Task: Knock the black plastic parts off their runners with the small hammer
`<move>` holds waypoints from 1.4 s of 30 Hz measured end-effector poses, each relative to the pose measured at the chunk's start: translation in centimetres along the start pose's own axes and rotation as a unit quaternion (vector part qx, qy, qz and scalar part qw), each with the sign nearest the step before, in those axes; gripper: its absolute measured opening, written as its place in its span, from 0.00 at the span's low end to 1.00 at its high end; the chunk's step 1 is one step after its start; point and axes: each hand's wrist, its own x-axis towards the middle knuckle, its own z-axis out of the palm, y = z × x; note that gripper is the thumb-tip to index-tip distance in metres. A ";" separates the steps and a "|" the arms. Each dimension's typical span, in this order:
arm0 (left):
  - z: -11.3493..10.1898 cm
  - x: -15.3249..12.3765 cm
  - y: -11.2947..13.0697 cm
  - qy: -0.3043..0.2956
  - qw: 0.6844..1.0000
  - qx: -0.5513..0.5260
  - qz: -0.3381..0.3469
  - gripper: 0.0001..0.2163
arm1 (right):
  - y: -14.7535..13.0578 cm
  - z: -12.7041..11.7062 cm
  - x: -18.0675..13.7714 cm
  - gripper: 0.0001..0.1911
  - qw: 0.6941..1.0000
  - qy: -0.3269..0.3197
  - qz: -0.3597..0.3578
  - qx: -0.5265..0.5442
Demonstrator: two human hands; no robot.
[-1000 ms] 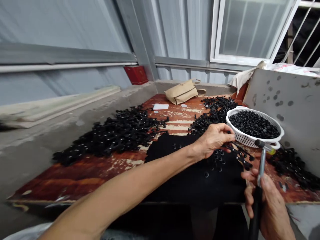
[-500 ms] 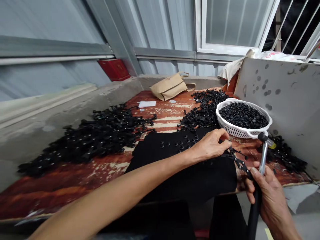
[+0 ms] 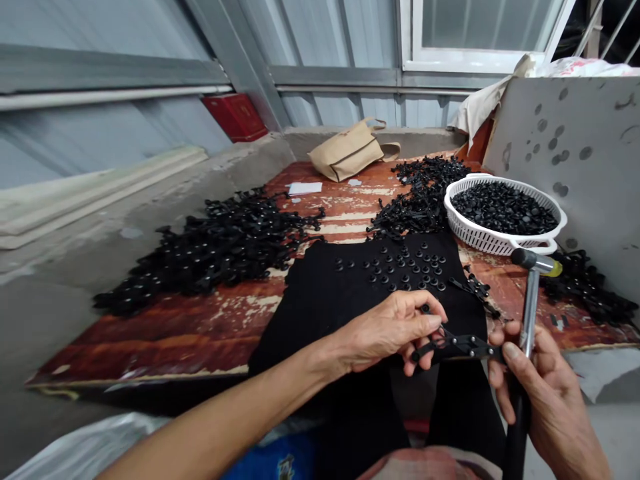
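Observation:
My left hand (image 3: 375, 333) pinches the left end of a black riveted linkage (image 3: 470, 345) of crossed arms. My right hand (image 3: 555, 387) is closed round a small hammer (image 3: 529, 307) with a metal shaft, a black head end and a yellow one. Its thumb and fingers also grip the linkage's right end. Beneath the hands a black cloth (image 3: 320, 293) covers the table's front. Several small round black pieces (image 3: 407, 270) stand on it in loose rows. At its right edge lie a few more black linkage parts (image 3: 475, 290).
Heaps of black linkages lie at left (image 3: 215, 250), back (image 3: 420, 200) and far right (image 3: 587, 287) of the worn red table (image 3: 175, 333). A white basket (image 3: 470, 233) holds black discs. Behind are a beige bag (image 3: 347, 153) and white paper (image 3: 305, 188). A grey panel (image 3: 600, 140) bounds the right.
My left hand has moved down toward me from above the cloth and now holds the linkage's left end. The linkage lies more level between both hands. My right hand keeps the hammer.

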 end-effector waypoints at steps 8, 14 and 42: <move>-0.1 -2.7 -2.7 0.049 0.997 -0.060 0.026 0.18 | 0.9 0.0 -1.9 0.14 0.993 -0.082 0.065 -0.063; -0.6 -4.7 -3.3 0.088 0.992 -0.081 0.034 0.24 | 0.7 1.9 -2.5 0.12 0.995 -0.058 0.053 -0.061; -0.7 -4.7 -4.6 0.041 0.985 -0.158 -0.062 0.14 | 2.0 4.7 -1.4 0.11 0.987 -0.141 0.018 -0.076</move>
